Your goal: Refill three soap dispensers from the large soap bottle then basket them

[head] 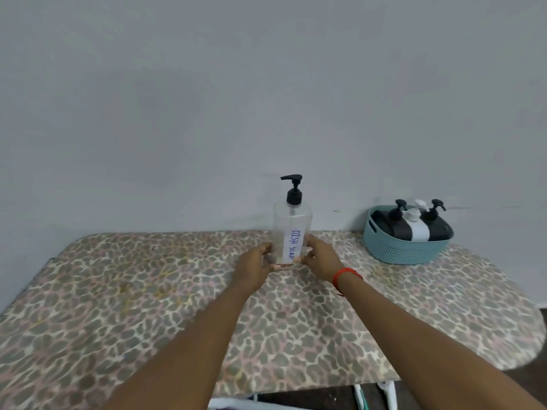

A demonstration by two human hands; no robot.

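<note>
1. The bench (142, 297) lies under a spotted cloth.
2. The left hand (251, 266) and right hand (321, 258) curl their fingers (267, 250) round the bottle (291, 226) at its base. It stands upright between them (label: "DISH SOAP").
3. At the far right, well apart, the basket (408, 253) holds three dispensers (418, 229).

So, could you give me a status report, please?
Left hand and right hand grip large soap bottle, upright. Three dispensers in basket. Nothing in the way.
</note>
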